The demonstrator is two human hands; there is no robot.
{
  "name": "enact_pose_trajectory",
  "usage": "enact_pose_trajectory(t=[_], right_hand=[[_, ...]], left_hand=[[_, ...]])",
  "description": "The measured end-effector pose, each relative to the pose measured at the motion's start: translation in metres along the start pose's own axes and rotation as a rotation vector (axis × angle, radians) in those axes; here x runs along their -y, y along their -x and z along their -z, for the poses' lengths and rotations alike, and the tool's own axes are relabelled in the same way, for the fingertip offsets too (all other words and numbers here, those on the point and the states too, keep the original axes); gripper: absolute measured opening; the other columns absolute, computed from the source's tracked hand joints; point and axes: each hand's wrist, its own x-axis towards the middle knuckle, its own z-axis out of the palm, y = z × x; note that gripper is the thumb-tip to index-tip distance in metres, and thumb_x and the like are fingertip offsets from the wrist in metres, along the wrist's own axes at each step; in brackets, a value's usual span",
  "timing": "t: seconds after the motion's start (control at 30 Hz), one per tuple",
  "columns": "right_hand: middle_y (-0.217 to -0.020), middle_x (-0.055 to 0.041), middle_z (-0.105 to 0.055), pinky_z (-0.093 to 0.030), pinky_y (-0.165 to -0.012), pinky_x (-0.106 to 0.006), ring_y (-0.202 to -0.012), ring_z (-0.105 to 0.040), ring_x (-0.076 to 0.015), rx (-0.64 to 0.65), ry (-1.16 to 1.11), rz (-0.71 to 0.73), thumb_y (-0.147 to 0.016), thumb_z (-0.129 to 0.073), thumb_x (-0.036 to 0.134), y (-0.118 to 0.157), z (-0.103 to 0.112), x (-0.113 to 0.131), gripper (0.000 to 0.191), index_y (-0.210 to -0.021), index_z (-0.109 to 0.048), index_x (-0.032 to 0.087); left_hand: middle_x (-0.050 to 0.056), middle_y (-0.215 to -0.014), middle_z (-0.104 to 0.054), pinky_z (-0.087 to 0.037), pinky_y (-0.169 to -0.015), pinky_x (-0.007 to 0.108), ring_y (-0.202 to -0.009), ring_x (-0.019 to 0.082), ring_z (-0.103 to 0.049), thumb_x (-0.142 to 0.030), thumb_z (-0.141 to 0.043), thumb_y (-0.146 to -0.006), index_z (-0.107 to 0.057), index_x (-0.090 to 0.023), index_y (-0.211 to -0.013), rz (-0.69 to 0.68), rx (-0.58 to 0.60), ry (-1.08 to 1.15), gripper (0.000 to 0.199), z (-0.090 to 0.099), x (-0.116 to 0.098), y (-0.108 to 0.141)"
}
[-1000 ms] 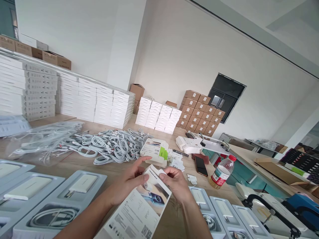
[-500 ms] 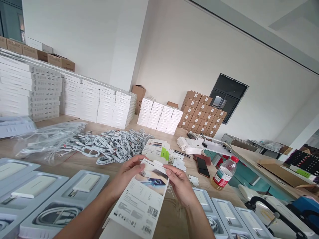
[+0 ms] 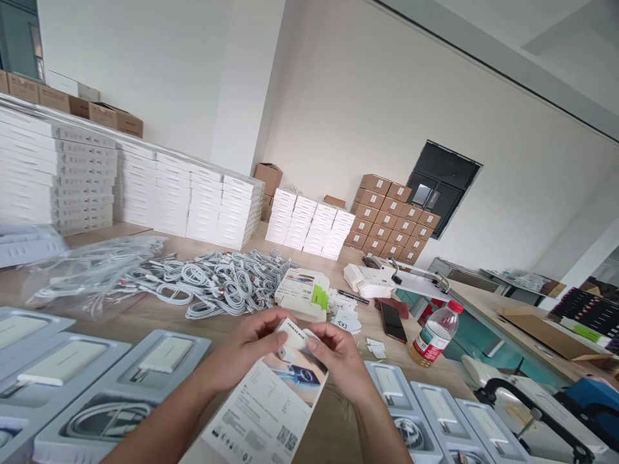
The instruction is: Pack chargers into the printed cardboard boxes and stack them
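Observation:
A printed white product box (image 3: pixel 261 403) is held in front of me, its back panel with text, QR codes and a device picture turned up. At the upper left edge of this box, my left hand (image 3: pixel 254 345) is closed with thumb on top. My right hand (image 3: pixel 336 357) pinches the upper right edge beside a small white tab. Just beyond lies another printed box (image 3: pixel 297 290) with a green patch. Grey trays (image 3: pixel 116 386) holding white chargers and coiled cables stand on the left, and more such trays (image 3: pixel 435 419) on the right.
Loose white cables (image 3: pixel 232 280) are heaped behind my hands. Stacked white boxes (image 3: pixel 193 200) line the table's back. A bottle (image 3: pixel 435 335), a phone (image 3: pixel 393 323) and a pen (image 3: pixel 353 297) lie or stand to the right. Brown cartons (image 3: pixel 387 219) are piled farther off.
My hands have come closer together at the box's top end, and the right fingers now bend over its edge by the tab. The box sits slightly lower and further left.

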Motion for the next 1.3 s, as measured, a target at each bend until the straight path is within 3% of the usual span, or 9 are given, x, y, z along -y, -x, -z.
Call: enact_pose_trajectory(t=[0.17,0.3,0.67,0.83,0.9,1.0,1.1,1.2,1.3], right_hand=[[-0.067,0.0005,-0.07,-0.045,-0.061,-0.022,-0.059,-0.059,-0.0107,-0.028,-0.329,-0.212,-0.064,-0.087,0.043,0.0,-0.001,-0.004,0.034,-0.079,-0.073,0.016],[-0.064,-0.0008,-0.07,-0.049,-0.063,-0.025,-0.057,-0.061,-0.0123,0.077,-0.525,-0.346,-0.058,-0.091,0.035,-0.001,-0.002,-0.006,0.035,-0.079,-0.072,0.013],[-0.067,-0.0027,-0.071,-0.053,-0.073,-0.034,-0.073,-0.069,-0.0225,0.118,-0.612,-0.357,-0.067,-0.083,0.035,0.0,-0.005,-0.01,0.027,-0.081,-0.071,0.015],[-0.059,0.0018,-0.066,-0.053,-0.072,-0.033,-0.062,-0.065,-0.018,0.141,-0.678,-0.405,-0.06,-0.084,0.023,-0.002,-0.007,-0.012,0.021,-0.071,-0.068,0.016],[-0.061,0.0015,-0.067,-0.052,-0.072,-0.032,-0.061,-0.064,-0.0171,0.102,-0.681,-0.408,-0.06,-0.085,0.022,-0.003,-0.007,-0.012,0.022,-0.073,-0.068,0.016],[-0.072,-0.0035,-0.072,-0.053,-0.073,-0.034,-0.07,-0.068,-0.0214,0.031,-0.639,-0.416,-0.066,-0.084,0.038,-0.005,-0.005,-0.01,0.035,-0.087,-0.07,0.015],[-0.083,-0.0061,-0.075,-0.054,-0.071,-0.034,-0.078,-0.069,-0.0224,-0.068,-0.55,-0.29,-0.071,-0.079,0.051,-0.007,0.001,-0.009,0.044,-0.095,-0.07,0.016],[-0.084,-0.0027,-0.074,-0.052,-0.063,-0.028,-0.073,-0.067,-0.0182,-0.108,-0.404,-0.126,-0.07,-0.082,0.045,-0.01,0.004,-0.012,0.035,-0.09,-0.069,0.02],[-0.078,0.0002,-0.071,-0.051,-0.058,-0.027,-0.066,-0.064,-0.0166,-0.095,-0.306,-0.113,-0.066,-0.084,0.046,-0.012,0.003,-0.018,0.034,-0.081,-0.068,0.021]], left_hand=[[0.0,-0.094,-0.061,-0.04,-0.065,0.022,-0.077,0.015,-0.053,-0.043,-0.06,-0.089,-0.066,-0.024,-0.109,-0.124,0.05,-0.223,0.028,-0.004,-0.006,0.007],[0.001,-0.098,-0.063,-0.042,-0.071,0.024,-0.083,0.017,-0.056,-0.041,-0.057,-0.091,-0.066,-0.024,-0.108,-0.203,0.108,-0.282,0.026,-0.006,-0.007,0.009],[0.002,-0.102,-0.064,-0.043,-0.075,0.024,-0.088,0.017,-0.057,-0.039,-0.059,-0.091,-0.065,-0.024,-0.11,-0.231,0.114,-0.232,0.026,-0.005,-0.006,0.01],[0.001,-0.098,-0.066,-0.044,-0.072,0.024,-0.083,0.016,-0.058,-0.04,-0.06,-0.09,-0.066,-0.024,-0.109,-0.21,0.109,-0.221,0.026,-0.008,-0.002,0.011],[0.001,-0.096,-0.066,-0.044,-0.069,0.023,-0.08,0.016,-0.058,-0.041,-0.061,-0.089,-0.066,-0.024,-0.109,-0.167,0.084,-0.184,0.026,-0.01,0.0,0.01],[0.001,-0.092,-0.065,-0.044,-0.067,0.023,-0.078,0.016,-0.058,-0.042,-0.064,-0.086,-0.066,-0.023,-0.108,-0.071,0.011,-0.074,0.029,-0.013,0.001,0.005],[0.002,-0.086,-0.065,-0.045,-0.062,0.025,-0.074,0.018,-0.06,-0.047,-0.064,-0.083,-0.063,-0.021,-0.106,0.043,-0.093,0.04,0.034,-0.013,0.002,-0.003],[0.0,-0.079,-0.065,-0.043,-0.057,0.024,-0.067,0.018,-0.06,-0.05,-0.068,-0.076,-0.062,-0.021,-0.103,0.107,-0.264,0.072,0.04,-0.011,0.004,-0.01],[-0.001,-0.077,-0.065,-0.043,-0.058,0.024,-0.066,0.018,-0.06,-0.049,-0.073,-0.069,-0.064,-0.021,-0.096,0.112,-0.308,0.138,0.039,-0.008,0.005,-0.013]])
